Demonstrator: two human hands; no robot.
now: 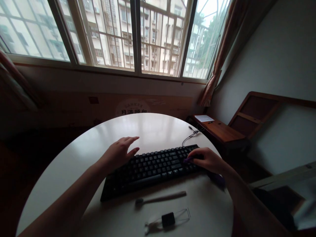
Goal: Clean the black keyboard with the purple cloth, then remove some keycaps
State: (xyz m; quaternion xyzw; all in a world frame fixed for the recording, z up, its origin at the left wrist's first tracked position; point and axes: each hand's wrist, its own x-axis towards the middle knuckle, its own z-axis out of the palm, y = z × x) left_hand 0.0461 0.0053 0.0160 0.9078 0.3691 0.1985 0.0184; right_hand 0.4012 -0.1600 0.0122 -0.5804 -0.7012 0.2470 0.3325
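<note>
A black keyboard [153, 168] lies slantwise on a round white table. Above its left part is my left hand [120, 149], open, with fingers stretched out and nothing in them; whether it touches the keys cannot be made out. My right hand [206, 159] is closed on a purple cloth [189, 160] at the keyboard's right end. Part of the cloth hangs below that hand, dark and blurred. In front of the keyboard lie a toothbrush [163, 197] and a small tool with a black block and wire loops [168, 220], which looks like a keycap puller.
The keyboard's cable [194, 132] lies coiled near the right rim of the white table [81, 148]. Beyond it, a low wooden bench [222, 130] bears a sheet of paper [204, 118]. A barred window [138, 39] and curtains are at the back.
</note>
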